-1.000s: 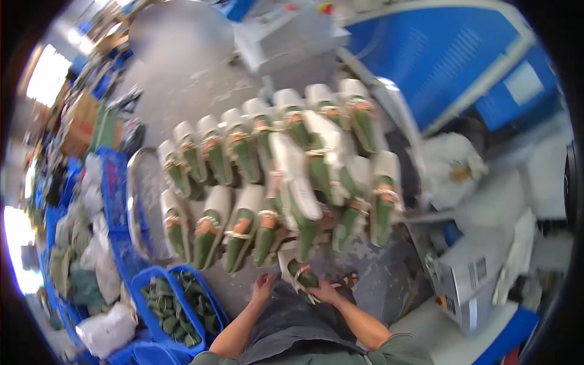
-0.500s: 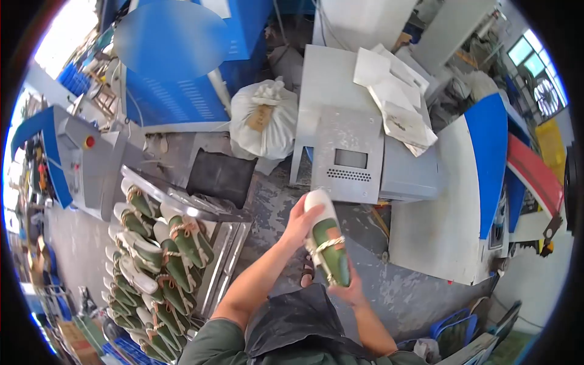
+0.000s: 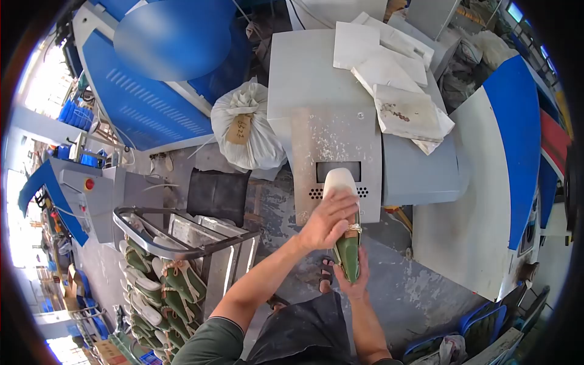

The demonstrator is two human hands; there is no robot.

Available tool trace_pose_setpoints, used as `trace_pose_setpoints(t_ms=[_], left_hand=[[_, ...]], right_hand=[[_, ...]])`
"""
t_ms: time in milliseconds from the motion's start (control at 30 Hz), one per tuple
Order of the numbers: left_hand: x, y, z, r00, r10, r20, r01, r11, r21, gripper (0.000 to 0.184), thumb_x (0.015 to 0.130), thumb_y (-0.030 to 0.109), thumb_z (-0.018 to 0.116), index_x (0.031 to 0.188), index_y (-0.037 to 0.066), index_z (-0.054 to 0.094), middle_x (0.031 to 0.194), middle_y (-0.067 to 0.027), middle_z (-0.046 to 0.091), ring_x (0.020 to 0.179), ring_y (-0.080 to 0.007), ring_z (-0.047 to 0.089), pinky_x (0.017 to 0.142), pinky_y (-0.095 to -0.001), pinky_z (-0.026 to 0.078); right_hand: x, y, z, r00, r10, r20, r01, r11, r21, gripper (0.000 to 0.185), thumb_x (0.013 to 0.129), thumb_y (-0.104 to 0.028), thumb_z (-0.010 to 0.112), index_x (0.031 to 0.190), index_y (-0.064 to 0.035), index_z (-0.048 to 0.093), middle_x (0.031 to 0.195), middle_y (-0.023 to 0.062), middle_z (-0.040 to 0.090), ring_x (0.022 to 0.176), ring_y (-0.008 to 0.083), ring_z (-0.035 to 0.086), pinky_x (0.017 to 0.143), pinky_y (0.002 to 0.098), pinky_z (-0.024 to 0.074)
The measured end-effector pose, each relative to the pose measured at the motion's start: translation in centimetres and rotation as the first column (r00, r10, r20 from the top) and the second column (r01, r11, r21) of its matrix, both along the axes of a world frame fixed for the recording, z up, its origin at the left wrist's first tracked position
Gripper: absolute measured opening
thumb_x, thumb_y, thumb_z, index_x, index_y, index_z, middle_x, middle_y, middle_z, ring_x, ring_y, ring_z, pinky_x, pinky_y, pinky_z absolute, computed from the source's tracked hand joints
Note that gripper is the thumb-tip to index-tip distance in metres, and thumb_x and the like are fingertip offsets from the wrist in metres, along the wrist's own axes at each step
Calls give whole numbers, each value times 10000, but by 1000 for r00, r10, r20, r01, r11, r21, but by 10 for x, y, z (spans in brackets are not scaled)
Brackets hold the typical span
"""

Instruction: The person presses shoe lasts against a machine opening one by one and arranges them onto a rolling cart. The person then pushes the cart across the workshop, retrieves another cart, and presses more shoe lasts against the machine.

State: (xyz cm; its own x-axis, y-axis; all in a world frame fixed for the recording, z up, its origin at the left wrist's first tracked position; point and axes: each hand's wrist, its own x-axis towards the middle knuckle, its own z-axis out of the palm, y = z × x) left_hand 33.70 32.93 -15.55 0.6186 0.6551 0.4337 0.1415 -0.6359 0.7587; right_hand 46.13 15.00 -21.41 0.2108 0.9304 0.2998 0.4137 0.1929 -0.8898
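A green shoe upper [image 3: 348, 258] with a white end sits in front of me, with a cream cord tied around its middle. My left hand [image 3: 331, 218] is closed over the white end, fingers across its top and thumb along the side. Its palm hides part of the cord. Around the lower green end, my right hand [image 3: 356, 274] grips from the right side, its fingers partly hidden behind the shoe. Similar green and white shoes [image 3: 176, 283] are piled on a metal rack cart [image 3: 228, 267] to my left.
Ahead stands a grey metal machine [image 3: 325, 140] with white boards [image 3: 404, 112] on top. A tied white sack [image 3: 246, 137] and a black stool-like seat [image 3: 218, 196] are beside it. At right is a white and blue machine housing [image 3: 474, 182]; blue chairs [image 3: 483, 325] stand behind it.
My left hand has shifted from the side of the white end to across its top. The shoe has turned, showing less of its cord. My view has moved closer to the grey machine.
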Motion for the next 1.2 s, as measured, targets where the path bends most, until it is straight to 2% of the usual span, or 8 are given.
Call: trace_pose_setpoints(t_ms=[667, 767, 833, 933, 1000, 1067, 1133, 1200], left_hand=[[6, 17, -5, 997, -71, -24, 67, 989, -130, 298, 922, 161, 485, 1142, -1, 602, 1176, -135, 613, 1200, -299, 521, 1113, -437, 275], [-4, -15, 15, 841, 419, 342, -232, 851, -472, 469, 1003, 262, 361, 1392, 1, 399, 1418, -146, 440, 1306, -283, 424, 1139, -422, 239], [-37, -20, 91, 586, 681, 440, 249, 366, -897, 632, 1016, 464, 269, 1454, 8, 280, 1442, -205, 384, 1310, -309, 416, 1088, -424, 337], [-99, -68, 133, 403, 431, 808, 796, 270, -541, 777, 955, 633, 211, 1355, 1, 424, 1241, -265, 549, 1156, -387, 541, 1001, -496, 423], [-133, -112, 171, 459, 438, 773, 680, 386, -623, 791, 939, 654, 241, 1321, -6, 453, 1207, -269, 559, 1151, -393, 542, 996, -504, 425], [-170, -155, 195, 449, 543, 710, 564, 444, -696, 734, 930, 619, 353, 1262, -21, 486, 1134, -258, 584, 1122, -383, 559, 979, -519, 434], [-215, -194, 211, 477, 485, 733, 379, 639, -669, 665, 932, 563, 411, 1235, -22, 495, 1106, -247, 595, 1107, -380, 569, 974, -519, 437], [-262, -245, 211, 334, 465, 820, 291, 776, -559, 564, 932, 472, 478, 1191, -27, 510, 1057, -225, 614, 1076, -377, 589, 961, -515, 449]], right_hand=[[-29, 7, 39, 951, -233, -205, 168, 942, -291, 672, 746, -142, 725, 1311, 55, 421, 1178, 263, 537, 1038, 394, 577, 865, 472, 480], [-30, -7, 93, 547, -429, -719, -15, 854, -521, 663, 758, -119, 708, 1335, 47, 428, 1240, 169, 559, 1087, 278, 584, 931, 365, 455], [-41, -10, 128, 154, -152, -976, -297, 935, -192, 623, 801, -196, 669, 1335, 22, 434, 1194, 159, 584, 1057, 270, 599, 930, 359, 460], [-71, -38, 110, -601, 10, -799, -463, 811, 358, 718, 810, -456, 611, 1390, -89, 401, 1246, 164, 553, 937, 291, 594, 822, 393, 499], [-92, -61, 71, -832, -155, -533, -490, 655, 575, 788, 793, -583, 594, 1416, -147, 387, 1298, 143, 527, 930, 293, 585, 785, 416, 509], [-101, -81, 65, -469, -55, -881, -803, 443, 400, 806, 779, -583, 617, 1409, -134, 391, 1316, 124, 519, 959, 279, 601, 768, 401, 511], [-106, -93, 66, 551, 558, -621, -824, 481, -299, 822, 770, -549, 656, 1398, -90, 391, 1323, 140, 513, 925, 268, 638, 701, 363, 533], [-162, -89, 129, -110, 42, -993, -961, 252, 117, 813, 742, -428, 719, 1378, -38, 398, 1268, 182, 547, 890, 295, 660, 697, 356, 549]])
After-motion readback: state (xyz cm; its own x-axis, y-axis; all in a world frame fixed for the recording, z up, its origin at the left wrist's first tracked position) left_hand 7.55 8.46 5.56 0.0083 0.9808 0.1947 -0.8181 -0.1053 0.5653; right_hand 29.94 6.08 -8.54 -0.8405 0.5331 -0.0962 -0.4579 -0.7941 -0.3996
